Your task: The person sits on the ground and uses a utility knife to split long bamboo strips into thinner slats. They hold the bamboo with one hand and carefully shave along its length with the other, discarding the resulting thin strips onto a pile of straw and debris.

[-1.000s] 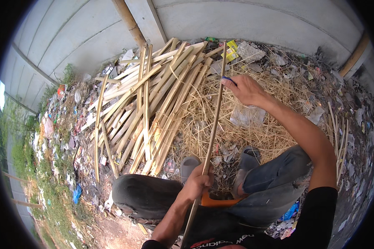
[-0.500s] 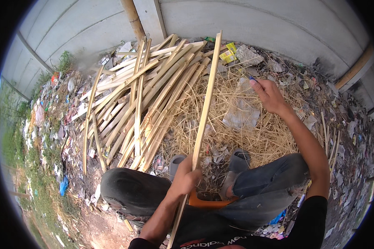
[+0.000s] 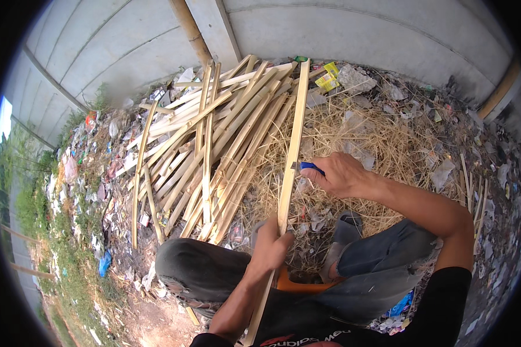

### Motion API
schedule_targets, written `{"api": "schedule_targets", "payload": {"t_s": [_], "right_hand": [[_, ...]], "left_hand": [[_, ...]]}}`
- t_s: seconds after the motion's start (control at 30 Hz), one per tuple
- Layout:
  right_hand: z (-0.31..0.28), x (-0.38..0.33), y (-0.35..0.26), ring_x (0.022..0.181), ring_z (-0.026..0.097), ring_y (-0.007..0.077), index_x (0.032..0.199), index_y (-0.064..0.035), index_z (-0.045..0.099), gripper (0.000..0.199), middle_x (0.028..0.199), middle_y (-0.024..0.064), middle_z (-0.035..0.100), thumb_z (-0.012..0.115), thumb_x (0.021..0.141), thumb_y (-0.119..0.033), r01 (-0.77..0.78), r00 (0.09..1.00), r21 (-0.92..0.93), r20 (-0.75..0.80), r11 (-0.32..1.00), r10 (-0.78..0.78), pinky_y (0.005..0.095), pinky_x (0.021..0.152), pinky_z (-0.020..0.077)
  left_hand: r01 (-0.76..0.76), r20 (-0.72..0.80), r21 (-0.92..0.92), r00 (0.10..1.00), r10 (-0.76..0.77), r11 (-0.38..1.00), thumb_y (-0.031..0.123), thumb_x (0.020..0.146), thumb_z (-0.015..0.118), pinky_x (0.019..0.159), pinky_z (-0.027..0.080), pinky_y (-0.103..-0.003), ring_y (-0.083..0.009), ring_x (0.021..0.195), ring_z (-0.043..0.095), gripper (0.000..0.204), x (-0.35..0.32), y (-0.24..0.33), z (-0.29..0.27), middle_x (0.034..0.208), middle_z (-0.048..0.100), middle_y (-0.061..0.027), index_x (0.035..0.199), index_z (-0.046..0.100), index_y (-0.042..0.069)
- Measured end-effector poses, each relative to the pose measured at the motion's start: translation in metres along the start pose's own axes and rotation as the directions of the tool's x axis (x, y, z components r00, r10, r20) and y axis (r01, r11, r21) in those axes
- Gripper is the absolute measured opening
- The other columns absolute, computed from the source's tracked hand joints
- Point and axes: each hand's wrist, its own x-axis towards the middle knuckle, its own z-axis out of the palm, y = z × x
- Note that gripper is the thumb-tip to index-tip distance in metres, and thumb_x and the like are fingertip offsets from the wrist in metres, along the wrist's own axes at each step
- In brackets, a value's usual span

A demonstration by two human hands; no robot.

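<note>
My left hand (image 3: 268, 247) is wrapped round a long, pale bamboo strip (image 3: 298, 121) above my lap. The strip slants up and away from me, its lower end running under my left forearm. My right hand (image 3: 342, 175) grips a blue-handled blade (image 3: 312, 168). The dark tip of that blade touches the strip's right side, roughly midway between my left hand and the strip's far end. Most of the handle is hidden in my fingers.
A heap of split bamboo strips (image 3: 214, 144) lies at left of centre. Dry shavings (image 3: 382, 147) cover the ground beyond my feet. Part of an orange seat (image 3: 298, 282) shows between my legs. A grey panel wall (image 3: 359, 34) stands behind, and litter is scattered all around.
My right hand has come down and left, from out beside the strip to meeting it with the blade. My left hand still grips the strip.
</note>
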Motion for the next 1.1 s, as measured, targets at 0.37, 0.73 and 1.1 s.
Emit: {"api": "schedule_targets", "payload": {"t_s": [0.37,0.73,1.1], "right_hand": [[-0.014,0.018,0.063,0.059,0.063,0.0407,0.079,-0.0005,0.064,0.061,0.061,0.0207,0.060,0.047,0.105,-0.053,-0.151,0.971,-0.064,-0.195,0.987,0.136,0.0520,0.059,0.0477],[-0.131,-0.090,0.250,0.049,0.044,0.0163,0.095,-0.0006,0.063,0.061,0.056,0.0022,0.039,0.051,0.103,-0.060,-0.509,0.281,0.581,-0.585,0.635,0.761,0.0378,0.051,0.0353],[-0.019,-0.025,-0.016,0.048,0.040,0.0056,0.083,-0.0044,0.064,0.042,0.054,-0.0058,0.041,0.070,0.097,-0.044,-0.238,0.949,0.834,0.090,0.498,0.302,0.0291,0.045,0.0310]], "left_hand": [[0.012,0.107,0.059,0.994,-0.019,0.998,0.016,0.080,0.063,0.076,0.051,-0.047,-0.0440,0.082,0.067,0.043,-0.015,0.004,0.003,0.085,0.065,-0.0309,0.113,0.052,-0.010],[-0.061,0.289,0.036,0.956,0.048,0.997,0.013,0.076,0.068,0.065,0.051,-0.039,-0.0300,0.069,0.067,0.048,-0.030,-0.019,0.009,0.075,0.065,-0.0186,0.118,0.056,-0.007],[-0.126,0.184,0.032,0.976,0.118,0.992,0.003,0.086,0.067,0.074,0.049,-0.029,-0.0143,0.088,0.059,0.052,-0.011,0.009,0.006,0.098,0.060,-0.0083,0.133,0.045,-0.001]]}}
